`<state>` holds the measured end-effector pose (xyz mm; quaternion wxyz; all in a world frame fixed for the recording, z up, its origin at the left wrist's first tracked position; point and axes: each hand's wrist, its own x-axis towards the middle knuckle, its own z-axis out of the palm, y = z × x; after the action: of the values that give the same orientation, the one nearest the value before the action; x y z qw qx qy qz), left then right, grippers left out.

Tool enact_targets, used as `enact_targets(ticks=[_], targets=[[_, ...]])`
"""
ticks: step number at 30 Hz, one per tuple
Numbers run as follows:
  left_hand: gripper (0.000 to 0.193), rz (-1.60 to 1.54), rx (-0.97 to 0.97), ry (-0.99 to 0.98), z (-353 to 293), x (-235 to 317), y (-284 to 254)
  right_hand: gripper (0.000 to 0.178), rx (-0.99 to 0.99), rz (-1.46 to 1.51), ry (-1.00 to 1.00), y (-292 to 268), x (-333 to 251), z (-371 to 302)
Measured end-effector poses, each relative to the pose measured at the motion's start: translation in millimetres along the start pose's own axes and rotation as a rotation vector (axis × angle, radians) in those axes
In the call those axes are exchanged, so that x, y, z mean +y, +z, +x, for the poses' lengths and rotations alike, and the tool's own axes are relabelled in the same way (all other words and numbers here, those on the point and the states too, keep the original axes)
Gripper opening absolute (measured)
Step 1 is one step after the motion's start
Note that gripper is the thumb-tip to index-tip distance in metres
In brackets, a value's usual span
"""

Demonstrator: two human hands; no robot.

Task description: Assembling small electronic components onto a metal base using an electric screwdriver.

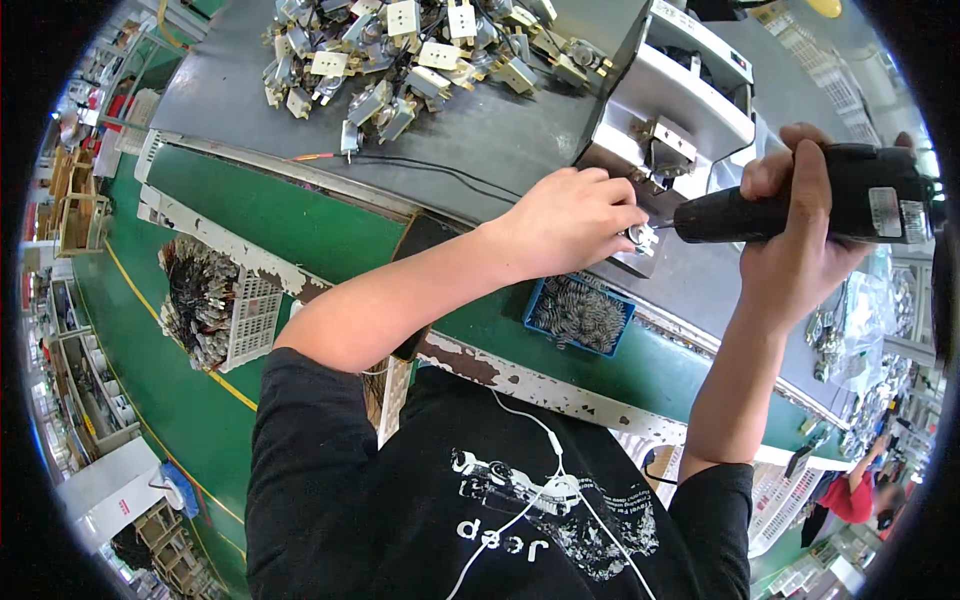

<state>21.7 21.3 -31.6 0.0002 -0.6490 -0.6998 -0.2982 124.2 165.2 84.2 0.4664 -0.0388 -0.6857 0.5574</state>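
My right hand (795, 235) is wrapped round a black electric screwdriver (850, 195), which lies nearly level with its narrow end pointing left. Its thin bit reaches toward a small silvery metal part (640, 237), pinched in the fingers of my left hand (575, 222). Whether the bit touches that part is too small to tell. Just beyond my left hand stands a metal fixture (625, 140) with a sloped white top, and a small metal assembly (668, 145) sits at its front. A thin black wire (440, 167) runs along the bench toward my left hand.
Many small assemblies with cream blocks (440, 55) lie heaped on the grey bench (230, 85). A blue bin (530, 318) of small metal pieces sits near the bench edge. White crate (250, 320) with wires stands lower left. Plastic bags (865, 330) lie right; a person in red (850, 497) is farther off.
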Motion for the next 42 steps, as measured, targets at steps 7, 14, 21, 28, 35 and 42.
enact_targets(ticks=[7,14,21,28,35,42], targets=[[0.029,-0.01,-0.052,-0.036,3,1,-2,0.027,0.043,0.144,-0.039,1,9,-8],[0.03,-0.016,-0.019,-0.033,4,2,0,0.023,0.05,0.128,-0.03,2,11,-12],[0.03,-0.016,-0.012,-0.029,2,2,-2,0.018,0.029,0.117,-0.021,0,11,-13],[0.03,-0.028,-0.032,-0.025,2,0,-1,0.014,-0.005,0.127,-0.02,1,15,-13],[0.03,-0.093,-0.066,-0.055,2,-2,0,0.085,-0.07,0.003,0.003,0,13,-21],[0.03,-0.097,-0.061,-0.068,0,-1,1,0.083,-0.077,0.017,0.042,4,13,-23]])
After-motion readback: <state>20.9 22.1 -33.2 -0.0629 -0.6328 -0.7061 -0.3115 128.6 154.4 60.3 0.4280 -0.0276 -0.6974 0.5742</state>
